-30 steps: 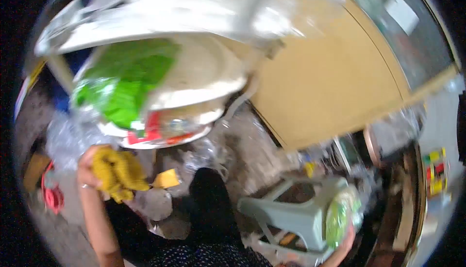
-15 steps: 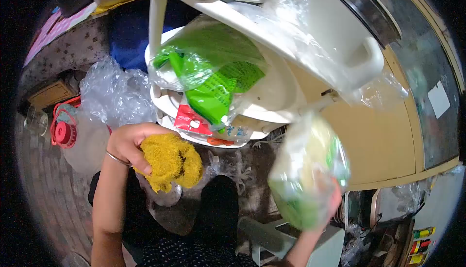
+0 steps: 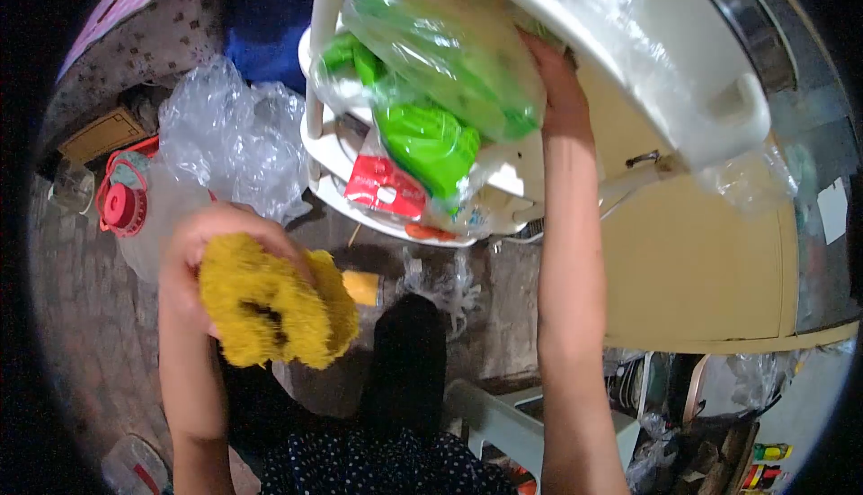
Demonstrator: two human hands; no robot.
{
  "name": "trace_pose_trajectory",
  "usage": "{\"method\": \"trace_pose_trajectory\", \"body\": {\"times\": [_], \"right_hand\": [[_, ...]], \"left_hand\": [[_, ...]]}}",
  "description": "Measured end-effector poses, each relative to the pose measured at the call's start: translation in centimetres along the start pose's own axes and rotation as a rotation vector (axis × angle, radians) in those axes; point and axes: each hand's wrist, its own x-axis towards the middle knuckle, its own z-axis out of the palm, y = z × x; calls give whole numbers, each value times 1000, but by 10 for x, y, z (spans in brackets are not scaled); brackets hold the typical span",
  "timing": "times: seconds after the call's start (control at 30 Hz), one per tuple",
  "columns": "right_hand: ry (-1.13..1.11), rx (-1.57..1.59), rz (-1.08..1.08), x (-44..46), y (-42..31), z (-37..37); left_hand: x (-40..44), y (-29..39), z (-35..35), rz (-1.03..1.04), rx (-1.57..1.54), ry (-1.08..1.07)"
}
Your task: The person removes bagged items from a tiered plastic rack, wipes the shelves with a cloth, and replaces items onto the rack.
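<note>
Bunched up in my left hand (image 3: pixel 247 234) is a fuzzy yellow cloth (image 3: pixel 270 302) with a dark stain. My right hand (image 3: pixel 559 90) reaches forward and grips the side of a clear plastic bag with pale and green contents (image 3: pixel 449 59); most of its fingers are behind the bag. The bag is at the middle tier of a white plastic shelf rack (image 3: pixel 346 149). Just below it lies a bright green packet (image 3: pixel 430 144) in clear plastic. A red packet (image 3: pixel 387 187) sits on the tier beneath.
A large jug with a red cap (image 3: pixel 123 207) and crumpled clear plastic bags (image 3: pixel 225 135) stand at the left. A grey-green stool (image 3: pixel 503 423) is by my legs. A beige cabinet panel (image 3: pixel 701 261) is at the right. Plastic scraps (image 3: pixel 440 284) lie on the floor.
My right hand has carried the plastic bag from the lower right up and forward onto the rack. My left hand has shifted slightly left and down with the yellow cloth.
</note>
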Motion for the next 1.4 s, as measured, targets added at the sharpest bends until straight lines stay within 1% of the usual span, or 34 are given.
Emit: {"method": "trace_pose_trajectory", "body": {"times": [0.03,0.07,0.1,0.13,0.17,0.2,0.23,0.3,0.33,0.37,0.43,0.47,0.5,0.53,0.57,0.63,0.67,0.73,0.77,0.8,0.87,0.9,0.97,1.0,1.03,1.07,1.1,1.13,1.17,1.2,1.27,1.3,1.33,1.4], "right_hand": [[-15,-223,-120,0,-3,1],[-34,-451,-238,-5,-8,4],[-46,-101,12,-10,-11,7],[-52,-203,-73,-5,-4,-9],[-49,-304,-158,-10,-6,-9],[65,-64,54,-26,-11,-17],[62,-79,-129,-43,-9,-14],[208,-123,-320,-94,-7,-17],[277,-98,-298,-117,-3,-23],[345,-73,-274,-139,3,-35],[250,-201,-86,-182,34,-79],[404,-318,70,-199,59,-87],[410,-406,141,-218,96,-105],[413,-428,238,-240,137,-126],[339,-671,343,-259,177,-146],[184,-967,397,-286,238,-161],[182,-961,401,-291,258,-162],[-127,-1414,148,-295,291,-156],[-127,-1408,147,-296,301,-149],[-208,-1554,129,-296,311,-142],[-290,-1697,104,-294,331,-137],[-264,-1735,52,-291,342,-138],[-237,-1766,-4,-283,352,-141],[-130,-1605,114,-279,349,-147],[-29,-1442,228,-277,341,-151],[-32,-1446,233,-280,330,-155],[105,-1288,181,-282,315,-158],[238,-1128,128,-281,293,-158],[286,-1102,53,-281,270,-156],[293,-1109,51,-281,256,-158],[441,-892,171,-286,238,-164],[470,-766,105,-287,237,-168],[475,-770,105,-288,235,-168],[478,-685,175,-290,234,-165]], "left_hand": [[-1,-2,3,92,61,5],[4,4,19,34,163,262],[-2,4,22,0,200,393],[-8,4,26,-40,231,526],[-13,4,30,-83,254,654],[-23,2,26,-77,368,720],[-23,2,23,-55,403,730],[-23,2,19,-11,473,753],[-30,-1,16,9,482,839],[-30,0,15,2,477,840],[-28,-3,18,0,523,846],[-26,-4,20,-9,546,845],[-23,-7,22,-20,567,844],[-23,-6,23,-28,589,841],[-21,-8,25,-36,609,838],[-17,-11,31,-57,651,834],[-16,-11,33,-70,672,832],[-14,-12,38,-98,716,823],[-13,-12,41,-114,738,820],[-13,-12,42,-131,761,820],[-12,-8,42,-190,785,811],[-11,-4,40,-253,752,761],[-14,4,35,-458,361,397],[-13,1,45,-371,595,562],[-9,-5,54,-320,705,642],[-6,-10,62,-276,818,728],[-1,-18,67,-180,925,875],[0,-20,66,-126,972,946],[1,-22,65,-74,1018,1018],[-4,-19,55,-120,856,907],[-16,-13,26,-209,533,675],[-20,-11,15,-252,373,555],[-13,-15,24,-167,530,608],[2,-24,41,-26,869,753]]}}
